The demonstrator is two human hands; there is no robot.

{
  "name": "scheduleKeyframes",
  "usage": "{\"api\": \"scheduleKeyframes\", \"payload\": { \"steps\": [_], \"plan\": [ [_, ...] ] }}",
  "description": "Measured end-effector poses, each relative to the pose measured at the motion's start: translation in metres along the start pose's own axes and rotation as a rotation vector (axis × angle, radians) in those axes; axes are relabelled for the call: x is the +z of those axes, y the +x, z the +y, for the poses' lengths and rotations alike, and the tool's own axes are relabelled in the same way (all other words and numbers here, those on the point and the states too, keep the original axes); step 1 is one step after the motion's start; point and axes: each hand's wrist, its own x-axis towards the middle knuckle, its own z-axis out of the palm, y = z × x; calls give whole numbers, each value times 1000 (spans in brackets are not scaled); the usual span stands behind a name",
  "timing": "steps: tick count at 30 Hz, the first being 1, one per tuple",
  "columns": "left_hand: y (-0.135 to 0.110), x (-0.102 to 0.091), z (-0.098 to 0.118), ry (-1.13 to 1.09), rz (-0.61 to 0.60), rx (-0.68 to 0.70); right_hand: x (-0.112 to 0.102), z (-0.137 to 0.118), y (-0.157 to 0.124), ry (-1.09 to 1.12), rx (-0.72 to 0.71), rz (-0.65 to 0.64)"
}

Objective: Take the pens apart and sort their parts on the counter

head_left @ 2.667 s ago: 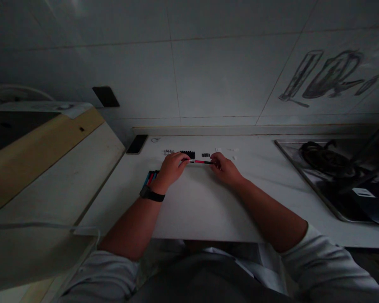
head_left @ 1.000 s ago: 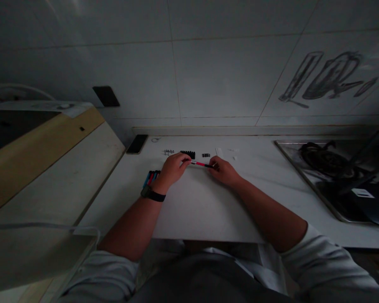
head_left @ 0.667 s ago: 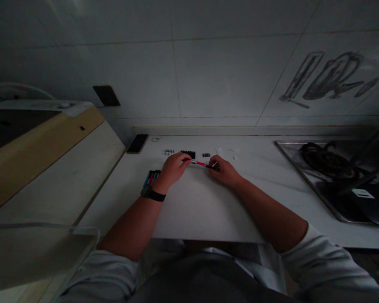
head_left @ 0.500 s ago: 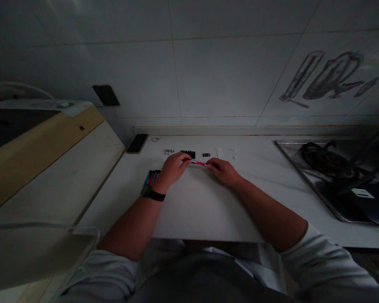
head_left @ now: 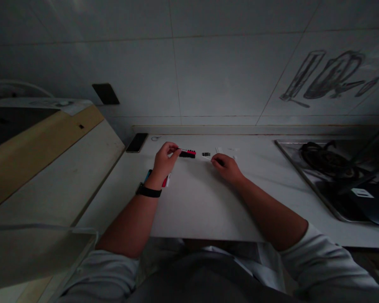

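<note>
My left hand (head_left: 166, 162), wearing a black watch, pinches a slim red pen barrel (head_left: 190, 151) just above a row of small black pieces (head_left: 187, 155). Whether the barrel touches them I cannot tell. Between the thumb and finger of my right hand (head_left: 226, 167) is a thin white stick like a pen refill (head_left: 206, 158), pointing left. Just behind its tip lies a small group of dark pieces (head_left: 206, 154). Under my left wrist are several pen-like barrels, a red one (head_left: 164, 182) and a white one (head_left: 168, 180) among them, partly hidden.
A phone (head_left: 137, 143) and a thin ring (head_left: 156, 138) lie at the back left of the white counter (head_left: 202, 206). White strips (head_left: 219, 150) lie behind my right hand. A gas stove (head_left: 331, 176) is on the right, a large white box-like unit (head_left: 60, 176) on the left.
My hands have moved apart. The left went left and back with the red pen barrel, over the black pieces. The right, nearly in place, now shows a thin white stick.
</note>
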Motion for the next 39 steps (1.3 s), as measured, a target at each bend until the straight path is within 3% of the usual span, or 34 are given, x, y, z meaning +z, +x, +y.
{"api": "scheduleKeyframes", "payload": {
  "steps": [4,11,22,27,31,36,39],
  "plan": [
    [-3,1,2,43,-15,48,1,3,0,-31,39,22],
    [-18,12,17,322,-322,324,1,-1,-1,-57,69,-11],
    [-16,9,16,375,-317,342,1,0,-2,-52,61,-13],
    [-14,6,18,349,-283,300,1,0,-2,-41,61,-11],
    [-9,-6,18,296,-242,145,1,-1,-2,-56,50,-12],
    [-3,-20,5,452,-461,-31,1,-1,-2,-86,35,-47],
    [-3,-22,-3,609,-498,-46,1,-2,-2,-120,29,-59]
  ]
}}
